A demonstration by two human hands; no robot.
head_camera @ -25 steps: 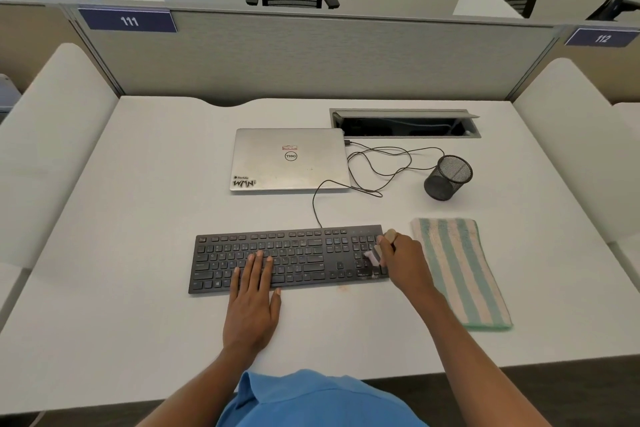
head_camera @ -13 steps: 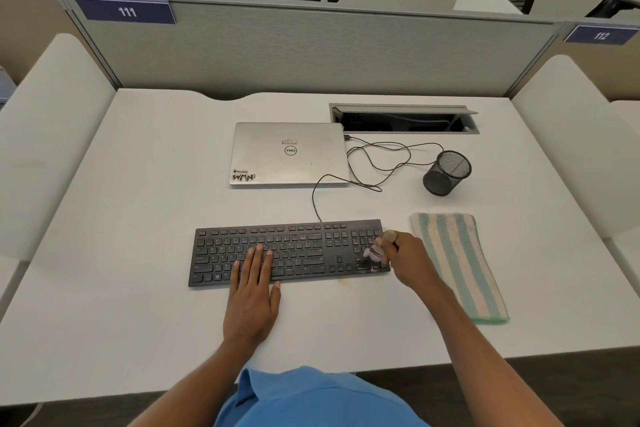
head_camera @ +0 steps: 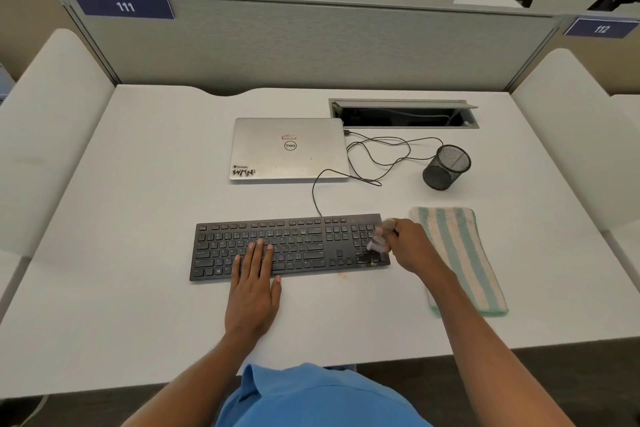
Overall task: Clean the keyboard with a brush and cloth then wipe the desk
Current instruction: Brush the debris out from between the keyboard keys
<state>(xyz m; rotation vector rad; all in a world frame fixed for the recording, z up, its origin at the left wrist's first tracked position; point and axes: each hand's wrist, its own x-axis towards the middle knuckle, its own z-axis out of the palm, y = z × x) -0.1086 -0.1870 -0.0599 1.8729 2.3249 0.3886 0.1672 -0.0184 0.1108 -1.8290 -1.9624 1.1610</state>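
Observation:
A black keyboard (head_camera: pixel 298 246) lies flat on the white desk (head_camera: pixel 138 218), its cable running back to a closed silver laptop. My left hand (head_camera: pixel 254 284) rests flat on the keyboard's front left part, fingers spread over the keys. My right hand (head_camera: pixel 407 246) grips a small brush (head_camera: pixel 377 246) with a pale handle, its bristles down on the number pad at the keyboard's right end. The brush is blurred. A folded cloth (head_camera: pixel 460 256) with green and cream stripes lies just right of the keyboard, partly under my right forearm.
The laptop (head_camera: pixel 289 149) sits behind the keyboard with a looped black cable (head_camera: pixel 377 156) to its right. A black mesh cup (head_camera: pixel 446 166) stands behind the cloth. An open cable hatch (head_camera: pixel 403 113) lies at the back, before a grey partition. A small orange speck (head_camera: pixel 343 274) marks the desk.
My right hand with the brush has shifted slightly right and back along the number pad. My left hand has stayed on the keys. The view has tilted a little.

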